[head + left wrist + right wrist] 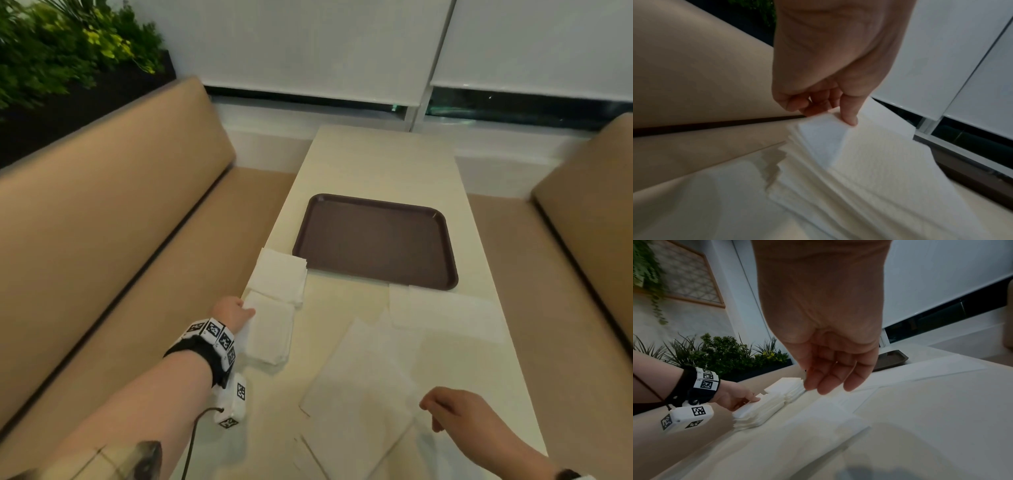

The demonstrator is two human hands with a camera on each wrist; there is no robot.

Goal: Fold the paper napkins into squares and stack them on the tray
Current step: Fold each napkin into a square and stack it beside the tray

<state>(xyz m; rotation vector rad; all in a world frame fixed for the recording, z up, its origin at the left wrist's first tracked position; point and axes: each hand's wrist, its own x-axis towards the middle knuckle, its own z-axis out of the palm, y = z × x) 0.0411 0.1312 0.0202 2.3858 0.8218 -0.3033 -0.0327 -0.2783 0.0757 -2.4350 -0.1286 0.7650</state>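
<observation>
A stack of white paper napkins (270,325) lies at the table's left edge, with a second stack (281,275) just beyond it. My left hand (236,311) pinches the corner of the near stack's top napkin (824,139) between thumb and fingers and lifts it slightly. Unfolded napkins (359,390) lie spread across the near half of the table. My right hand (455,407) hovers over them with loosely hanging fingers (824,382) and holds nothing. The brown tray (376,240) sits mid-table with nothing on it.
The cream table (383,161) is narrow, flanked by tan bench seats (102,222) on both sides. Another unfolded napkin (445,311) lies in front of the tray's near right corner. Plants (68,44) stand behind the left bench; window blinds (308,48) hang beyond the table.
</observation>
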